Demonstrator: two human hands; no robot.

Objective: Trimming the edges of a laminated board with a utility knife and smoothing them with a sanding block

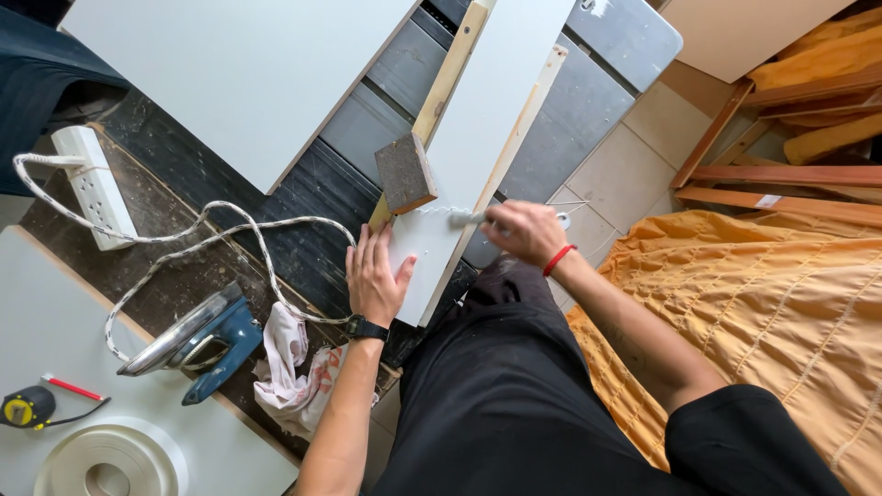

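Note:
My left hand (375,274) lies flat, fingers apart, on the near end of a long white board (478,138) that runs away from me across the workbench. My right hand (524,230) is closed on a small tool (464,219) whose grey tip touches the board's surface near its right edge; motion blur hides what kind of tool it is. A brown sanding block (404,172) rests on the board just beyond my left hand. A wooden strip (441,87) runs along the board's left side.
A clothes iron (197,340) stands left of my arm, its braided cord (184,243) leading to a white power strip (92,184). A crumpled rag (289,367), edge-banding roll (110,464), tape measure (28,407) and red pencil (73,388) lie nearby. Orange fabric (763,312) covers the floor at right.

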